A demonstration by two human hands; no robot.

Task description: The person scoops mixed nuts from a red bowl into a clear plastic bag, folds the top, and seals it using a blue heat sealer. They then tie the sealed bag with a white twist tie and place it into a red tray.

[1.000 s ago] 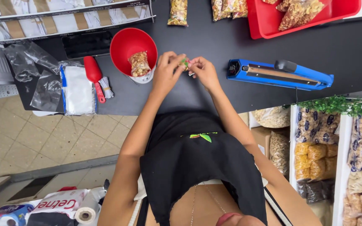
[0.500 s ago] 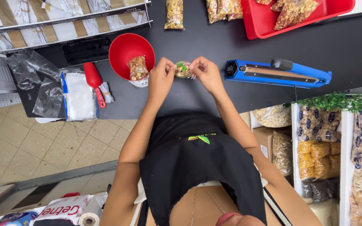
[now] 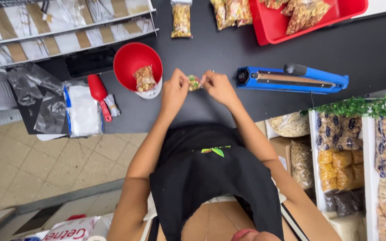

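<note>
Though fingers hide much of it, left hand (image 3: pixel 175 89), right hand (image 3: pixel 217 85) pinch small packet (image 3: pixel 195 82) (contents unclear) — above black counter (image 3: pixel 246 49).

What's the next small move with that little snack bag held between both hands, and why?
Probably carry the small bag right to the blue heat sealer: left hand and right hand pinch its top, and it looks filled.
</note>
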